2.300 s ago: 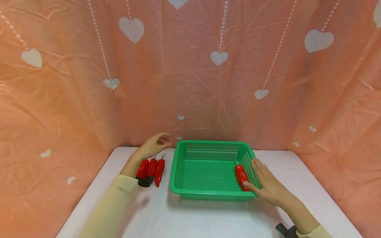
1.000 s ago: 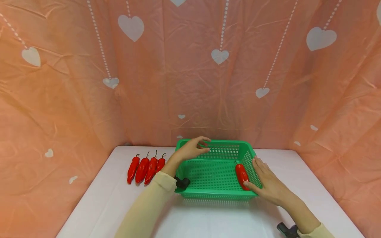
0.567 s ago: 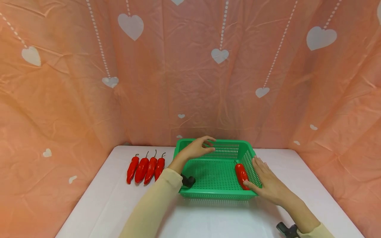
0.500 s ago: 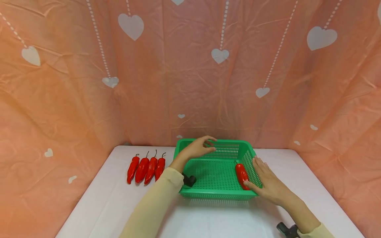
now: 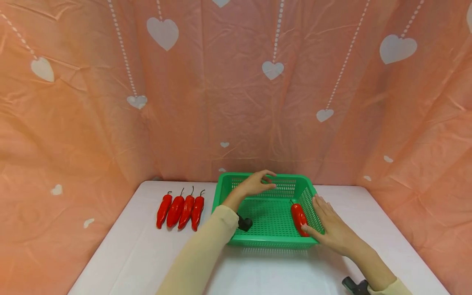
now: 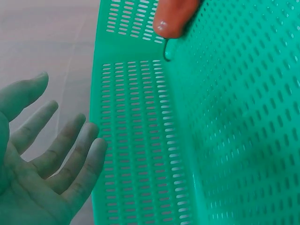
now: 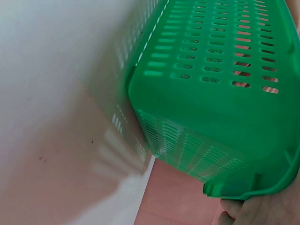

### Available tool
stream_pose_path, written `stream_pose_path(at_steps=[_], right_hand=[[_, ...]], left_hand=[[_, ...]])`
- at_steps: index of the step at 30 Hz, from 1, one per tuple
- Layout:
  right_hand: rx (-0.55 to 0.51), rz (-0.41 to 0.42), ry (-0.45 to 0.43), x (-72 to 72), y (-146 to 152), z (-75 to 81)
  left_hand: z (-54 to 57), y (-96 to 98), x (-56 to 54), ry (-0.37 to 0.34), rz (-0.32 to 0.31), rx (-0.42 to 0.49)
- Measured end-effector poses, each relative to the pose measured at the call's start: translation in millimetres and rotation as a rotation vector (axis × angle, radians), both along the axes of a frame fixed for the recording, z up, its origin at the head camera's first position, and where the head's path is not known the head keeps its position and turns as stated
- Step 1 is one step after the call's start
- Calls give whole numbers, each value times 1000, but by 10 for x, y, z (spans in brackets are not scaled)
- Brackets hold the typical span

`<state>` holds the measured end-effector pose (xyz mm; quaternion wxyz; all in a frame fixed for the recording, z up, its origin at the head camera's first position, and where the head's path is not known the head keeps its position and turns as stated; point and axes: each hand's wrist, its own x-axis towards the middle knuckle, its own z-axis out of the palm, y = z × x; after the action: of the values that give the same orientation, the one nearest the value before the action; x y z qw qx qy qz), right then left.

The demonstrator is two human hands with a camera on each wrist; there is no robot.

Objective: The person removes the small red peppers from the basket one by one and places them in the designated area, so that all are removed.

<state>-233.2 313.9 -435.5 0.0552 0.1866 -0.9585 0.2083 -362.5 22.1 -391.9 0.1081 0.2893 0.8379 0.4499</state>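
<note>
A green plastic basket (image 5: 269,239) with slotted walls stands on the table. My left hand (image 5: 257,183) hovers over its left-back part, fingers loosely bent around nothing. In the left wrist view the palm of that left hand (image 6: 51,164) faces the camera, bare. One red chili pepper (image 5: 298,219) lies inside along the right wall, its stem toward the back. My right hand (image 5: 333,229) rests on the right rim, fingers stretched along it and the thumb over the front corner, overlapping the pepper's lower end. Several red chili peppers (image 5: 186,211) lie side by side left of the basket.
The white table (image 5: 129,254) is bordered by a peach curtain (image 5: 236,102) with printed hearts. A black wrist device (image 5: 245,223) on the left arm hangs over the basket's inside. Another black device (image 5: 355,285) sits at the right wrist.
My left hand has moved right, from over the peppers on the table to over the basket, drifting slightly further right in the last half second. The right hand stays on the rim.
</note>
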Motion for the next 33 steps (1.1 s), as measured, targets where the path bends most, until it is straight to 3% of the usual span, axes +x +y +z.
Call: stream_pose_path(at_steps=[16, 26, 33], right_hand=[[14, 0, 10, 5, -9, 6], [26, -9, 9, 8, -16, 11], [17, -10, 7, 3, -3, 18]], left_hand=[[-114, 333, 25, -16, 41, -33], [-195, 493, 81, -64, 73, -91], [-250, 566, 78, -106, 40, -126]])
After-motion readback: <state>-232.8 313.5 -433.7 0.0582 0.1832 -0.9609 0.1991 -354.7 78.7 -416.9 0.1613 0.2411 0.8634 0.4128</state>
